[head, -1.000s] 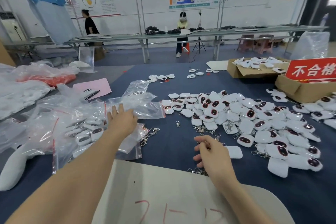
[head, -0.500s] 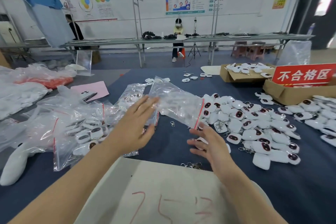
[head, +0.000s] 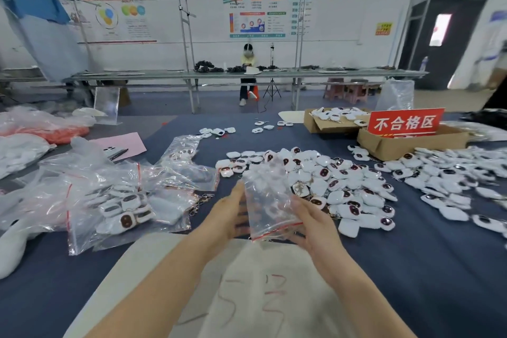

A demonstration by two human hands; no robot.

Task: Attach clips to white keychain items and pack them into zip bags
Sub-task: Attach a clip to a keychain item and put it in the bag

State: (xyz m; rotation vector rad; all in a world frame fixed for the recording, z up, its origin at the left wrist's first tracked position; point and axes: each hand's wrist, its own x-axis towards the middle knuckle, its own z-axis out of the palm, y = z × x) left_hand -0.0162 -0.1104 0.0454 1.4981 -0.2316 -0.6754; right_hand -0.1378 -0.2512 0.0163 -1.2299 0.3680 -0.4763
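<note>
Both my hands hold one clear zip bag (head: 267, 197) with a red seal line upright above the near edge of the blue table. My left hand (head: 230, 214) holds its left side, fingers partly behind the plastic. My right hand (head: 310, 221) grips the right side near the red seal. I cannot tell whether the bag holds anything. A big heap of white keychain items (head: 329, 181) with dark oval faces lies just beyond the bag. Loose metal clips (head: 201, 202) lie left of my hands.
Filled and empty zip bags (head: 109, 195) pile up on the left. Cardboard boxes (head: 411, 140) with a red sign (head: 405, 122) stand at the back right. More white items (head: 452, 178) spread to the right. A white sheet with red marks (head: 247, 291) lies under my forearms.
My left hand lifted a clear bag from the left pile and carried it to the centre. My right hand rose from the table and took hold of the bag's other side.
</note>
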